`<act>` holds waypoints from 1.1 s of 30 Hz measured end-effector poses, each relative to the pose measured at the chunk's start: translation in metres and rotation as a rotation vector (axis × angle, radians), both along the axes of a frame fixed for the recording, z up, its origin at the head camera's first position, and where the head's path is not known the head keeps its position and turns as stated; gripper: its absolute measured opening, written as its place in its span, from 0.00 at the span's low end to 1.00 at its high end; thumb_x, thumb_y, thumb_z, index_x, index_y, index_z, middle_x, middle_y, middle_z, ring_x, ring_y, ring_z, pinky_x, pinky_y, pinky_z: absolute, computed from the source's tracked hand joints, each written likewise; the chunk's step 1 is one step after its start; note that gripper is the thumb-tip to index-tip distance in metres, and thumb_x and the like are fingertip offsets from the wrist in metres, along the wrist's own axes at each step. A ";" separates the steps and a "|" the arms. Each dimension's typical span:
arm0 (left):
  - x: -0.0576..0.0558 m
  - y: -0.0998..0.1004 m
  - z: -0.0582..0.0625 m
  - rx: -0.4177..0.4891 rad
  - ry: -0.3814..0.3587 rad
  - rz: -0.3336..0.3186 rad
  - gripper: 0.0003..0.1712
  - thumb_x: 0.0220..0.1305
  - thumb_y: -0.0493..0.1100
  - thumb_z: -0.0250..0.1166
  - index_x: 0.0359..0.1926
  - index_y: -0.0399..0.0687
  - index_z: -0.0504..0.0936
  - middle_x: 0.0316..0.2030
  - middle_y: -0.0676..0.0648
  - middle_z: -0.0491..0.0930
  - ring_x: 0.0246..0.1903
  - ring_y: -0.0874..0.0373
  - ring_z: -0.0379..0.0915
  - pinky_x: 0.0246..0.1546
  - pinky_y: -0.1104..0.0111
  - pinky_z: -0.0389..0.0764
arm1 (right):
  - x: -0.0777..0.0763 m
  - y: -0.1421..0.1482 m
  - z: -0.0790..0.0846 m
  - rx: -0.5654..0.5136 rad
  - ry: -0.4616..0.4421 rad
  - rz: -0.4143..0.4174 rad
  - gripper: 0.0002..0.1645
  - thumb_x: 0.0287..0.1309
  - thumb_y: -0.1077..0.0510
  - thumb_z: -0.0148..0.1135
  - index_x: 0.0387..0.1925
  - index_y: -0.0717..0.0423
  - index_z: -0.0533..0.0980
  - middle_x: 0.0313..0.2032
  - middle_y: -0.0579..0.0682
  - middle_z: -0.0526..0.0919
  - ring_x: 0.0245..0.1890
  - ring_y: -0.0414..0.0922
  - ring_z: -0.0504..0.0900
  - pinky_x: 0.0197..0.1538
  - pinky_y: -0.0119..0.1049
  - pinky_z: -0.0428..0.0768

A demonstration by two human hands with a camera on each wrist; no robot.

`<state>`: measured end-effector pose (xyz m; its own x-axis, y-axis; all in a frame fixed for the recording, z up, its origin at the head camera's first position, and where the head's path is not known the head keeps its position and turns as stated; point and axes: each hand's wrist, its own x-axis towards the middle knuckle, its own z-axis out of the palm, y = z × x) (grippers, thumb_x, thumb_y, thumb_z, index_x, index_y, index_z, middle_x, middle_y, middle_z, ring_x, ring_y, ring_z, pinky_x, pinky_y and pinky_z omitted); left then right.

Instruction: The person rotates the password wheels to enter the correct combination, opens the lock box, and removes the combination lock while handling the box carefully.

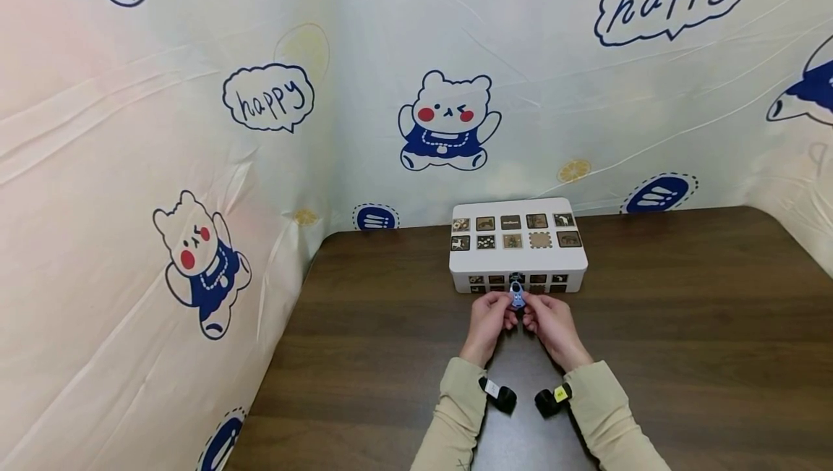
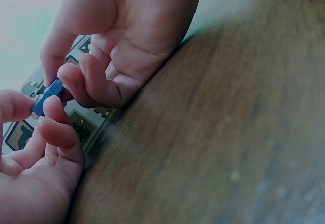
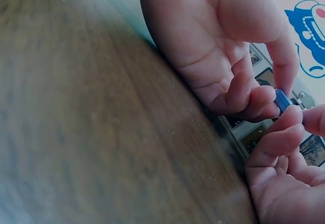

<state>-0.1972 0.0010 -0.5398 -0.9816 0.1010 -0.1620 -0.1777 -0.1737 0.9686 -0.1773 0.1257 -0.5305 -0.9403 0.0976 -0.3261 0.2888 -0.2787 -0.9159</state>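
Note:
A small blue padlock (image 1: pixel 518 296) is held at the front of a white tin box (image 1: pixel 517 260), close to the box's metal latch (image 1: pixel 517 277). My left hand (image 1: pixel 484 320) pinches the padlock from the left between thumb and curled forefinger. From the other side my right hand (image 1: pixel 553 326) grips it the same way, fingertips nearly meeting. Both wrist views show the blue body (image 2: pixel 49 97) between the fingers of the two hands. Fingers cover much of it, and whether its shackle passes through the latch cannot be told.
The box stands at the back of a dark wooden table (image 1: pixel 377 355), its lid down and printed with small pictures. A pale cloth (image 1: pixel 364 58) with cartoon bears hangs behind and along the left. Black wrist cameras (image 1: pixel 500 396) sit on both sleeves.

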 end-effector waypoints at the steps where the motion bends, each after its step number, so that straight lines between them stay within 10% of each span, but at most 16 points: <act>1: 0.000 0.000 0.000 0.000 0.000 0.000 0.09 0.61 0.37 0.58 0.37 0.35 0.81 0.21 0.51 0.76 0.16 0.65 0.69 0.17 0.76 0.70 | 0.000 0.000 0.000 0.002 -0.003 -0.002 0.12 0.67 0.54 0.55 0.31 0.59 0.74 0.23 0.43 0.74 0.19 0.35 0.73 0.23 0.25 0.74; 33: -0.001 0.001 -0.004 -0.013 -0.008 0.004 0.09 0.61 0.37 0.59 0.38 0.35 0.80 0.21 0.51 0.75 0.16 0.64 0.69 0.17 0.76 0.71 | 0.002 -0.001 0.003 0.002 0.021 -0.031 0.09 0.65 0.60 0.54 0.34 0.64 0.75 0.20 0.43 0.73 0.18 0.34 0.72 0.22 0.24 0.71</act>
